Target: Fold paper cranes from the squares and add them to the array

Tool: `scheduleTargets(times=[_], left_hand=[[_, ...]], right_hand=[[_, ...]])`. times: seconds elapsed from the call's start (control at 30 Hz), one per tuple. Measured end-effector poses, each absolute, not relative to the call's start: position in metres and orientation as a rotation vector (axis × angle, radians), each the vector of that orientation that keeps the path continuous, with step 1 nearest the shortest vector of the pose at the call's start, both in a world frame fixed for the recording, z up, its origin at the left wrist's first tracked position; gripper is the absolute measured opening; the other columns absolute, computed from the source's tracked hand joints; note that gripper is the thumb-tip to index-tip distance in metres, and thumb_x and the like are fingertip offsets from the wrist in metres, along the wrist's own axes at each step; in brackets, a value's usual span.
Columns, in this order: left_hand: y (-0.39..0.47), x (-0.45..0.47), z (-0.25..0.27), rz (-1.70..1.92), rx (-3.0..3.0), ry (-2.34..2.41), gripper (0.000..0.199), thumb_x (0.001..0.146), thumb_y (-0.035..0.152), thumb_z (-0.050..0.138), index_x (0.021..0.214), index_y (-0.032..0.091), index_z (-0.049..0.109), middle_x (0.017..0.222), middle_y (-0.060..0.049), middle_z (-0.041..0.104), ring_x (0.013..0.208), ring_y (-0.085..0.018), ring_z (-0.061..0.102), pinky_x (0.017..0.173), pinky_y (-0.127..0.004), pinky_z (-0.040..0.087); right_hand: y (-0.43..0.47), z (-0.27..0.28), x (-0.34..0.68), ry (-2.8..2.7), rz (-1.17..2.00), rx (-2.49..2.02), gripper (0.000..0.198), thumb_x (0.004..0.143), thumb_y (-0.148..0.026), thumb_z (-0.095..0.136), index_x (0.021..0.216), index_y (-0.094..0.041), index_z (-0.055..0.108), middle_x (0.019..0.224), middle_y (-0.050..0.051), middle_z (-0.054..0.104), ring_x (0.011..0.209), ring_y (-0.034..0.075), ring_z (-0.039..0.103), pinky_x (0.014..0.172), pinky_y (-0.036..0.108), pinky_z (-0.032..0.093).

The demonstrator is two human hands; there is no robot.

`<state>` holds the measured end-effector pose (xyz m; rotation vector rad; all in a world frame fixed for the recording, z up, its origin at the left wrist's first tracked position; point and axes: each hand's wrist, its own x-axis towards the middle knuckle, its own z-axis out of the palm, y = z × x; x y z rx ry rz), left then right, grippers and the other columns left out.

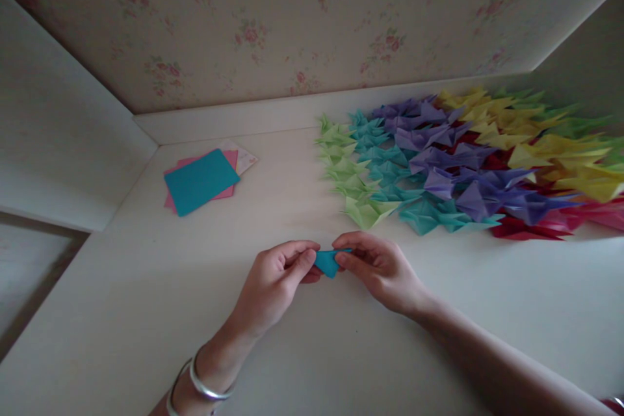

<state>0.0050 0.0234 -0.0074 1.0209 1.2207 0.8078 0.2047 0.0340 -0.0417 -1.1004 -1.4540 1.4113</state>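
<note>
A small folded piece of blue paper (326, 264) is held up between both hands, over the front part of the white table (312, 351). My left hand (280, 279) pinches its left side between thumb and fingers. On the right side, the thumb and fingertips of my right hand (377, 266) are closed on the same paper. A pointed lower edge shows between the hands; its ends are covered by my fingers.
Rows of folded paper cranes (439, 162) in green, teal, purple, red and yellow fill the table's back right. At the back left lies a stack of blue and pink paper sheets (202, 182). A flowered wall (292, 26) rises behind, and a white panel (58, 110) stands left.
</note>
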Motion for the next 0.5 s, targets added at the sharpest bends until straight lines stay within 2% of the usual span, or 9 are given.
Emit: scheduleTargets(times=[0.1,0.3,0.5], left_hand=[[0.0224,0.0050,-0.0081,0.822,1.045,1.235,0.030,0.089,0.040,0.066,0.100,0.014,0.074,0.090,-0.008,0.079,0.081,-0.021,0.074,0.076,-0.030,0.060],[0.0193,0.0051,-0.0056,0.748,1.521,1.400,0.030,0.097,0.041,0.052,0.091,0.018,0.069,0.078,-0.004,0.075,0.072,-0.019,0.071,0.068,-0.025,0.053],[0.0229,0.0030,-0.0034,0.620,1.678,1.300,0.026,0.095,0.034,0.055,0.085,0.018,0.072,0.068,-0.001,0.069,0.061,-0.016,0.062,0.057,-0.022,0.044]], right_hand=[[0.0345,-0.0403,0.2051,-1.443,1.418,-1.090,0.018,0.088,-0.032,0.068,0.101,-0.020,0.071,0.093,0.005,0.072,0.081,0.018,0.066,0.071,0.029,0.053],[0.0341,-0.0381,0.2070,-1.509,1.408,-1.110,0.016,0.090,-0.032,0.066,0.099,-0.020,0.071,0.088,0.005,0.073,0.078,0.018,0.067,0.068,0.028,0.053],[0.0319,-0.0412,0.2060,-1.600,1.349,-1.143,0.013,0.089,-0.030,0.067,0.097,-0.020,0.070,0.086,0.005,0.074,0.076,0.018,0.070,0.066,0.026,0.055]])
